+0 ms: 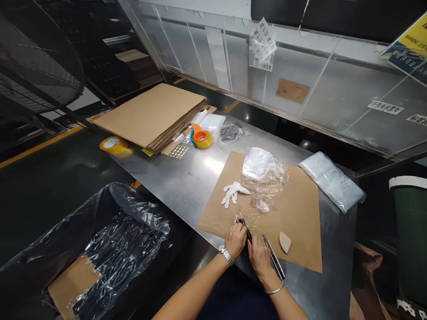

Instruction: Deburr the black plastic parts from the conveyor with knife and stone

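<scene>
1. Grips a small, glossy black object (248, 234) in the left hand (236, 240), with fingers clamped over its far part; cannot tell what kind of object, being mostly covered.
2. Has the right hand (260, 255) just beside the left, with fingers curled at the near end of that object; cannot tell whether closed on it.
3. Works at the near edge of a large, flat, brown cardboard sheet (300, 213) on a shiny silver metal table (187, 178).
4. Wears a silver link watch (226, 254) on the left wrist and a thin pale bangle (275, 290) on the right.
5. Has a slim black-and-silver tool (274, 257) along the outer side of the right hand, and near it a beige, rounded wedge-shaped piece (284, 242).
6. Has, past the hands, a white glove (233, 192) next to a crumpled clear plastic bag (258, 164) with white contents.
7. Shows, farther left, an orange tape dispenser (199, 134) beside a tall stack of flat brown cardboard (156, 113).
</scene>
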A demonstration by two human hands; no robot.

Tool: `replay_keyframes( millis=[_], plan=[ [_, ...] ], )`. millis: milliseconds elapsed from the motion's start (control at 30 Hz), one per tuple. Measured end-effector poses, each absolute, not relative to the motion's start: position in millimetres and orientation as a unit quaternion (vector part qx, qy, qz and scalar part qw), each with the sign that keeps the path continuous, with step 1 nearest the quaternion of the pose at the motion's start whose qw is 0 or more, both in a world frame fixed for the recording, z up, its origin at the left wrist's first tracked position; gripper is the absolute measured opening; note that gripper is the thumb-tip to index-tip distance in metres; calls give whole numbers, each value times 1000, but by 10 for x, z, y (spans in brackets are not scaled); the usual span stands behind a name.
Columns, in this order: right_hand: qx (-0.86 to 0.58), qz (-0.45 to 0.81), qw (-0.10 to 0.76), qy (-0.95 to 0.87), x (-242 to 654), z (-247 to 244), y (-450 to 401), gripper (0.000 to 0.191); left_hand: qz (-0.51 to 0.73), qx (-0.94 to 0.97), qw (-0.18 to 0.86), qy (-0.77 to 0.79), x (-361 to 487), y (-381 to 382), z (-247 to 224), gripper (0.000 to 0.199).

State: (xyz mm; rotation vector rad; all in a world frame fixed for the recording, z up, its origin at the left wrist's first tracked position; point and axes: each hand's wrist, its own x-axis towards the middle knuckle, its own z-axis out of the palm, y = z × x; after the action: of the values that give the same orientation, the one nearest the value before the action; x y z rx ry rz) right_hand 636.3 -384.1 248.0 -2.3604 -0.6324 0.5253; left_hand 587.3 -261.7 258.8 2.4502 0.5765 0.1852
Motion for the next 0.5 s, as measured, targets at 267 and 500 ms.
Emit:
replay_keyframes(
  millis=[267,500],
  plan=[
    [-899,222,232,-297,6646,2769,-3718,30,81,897,368,230,5675,-2788,3077,24],
    [-843,280,176,-424,6635,3310,-3405,36,130,775,506,355,5448,-2525,3436,24]
  ],
)
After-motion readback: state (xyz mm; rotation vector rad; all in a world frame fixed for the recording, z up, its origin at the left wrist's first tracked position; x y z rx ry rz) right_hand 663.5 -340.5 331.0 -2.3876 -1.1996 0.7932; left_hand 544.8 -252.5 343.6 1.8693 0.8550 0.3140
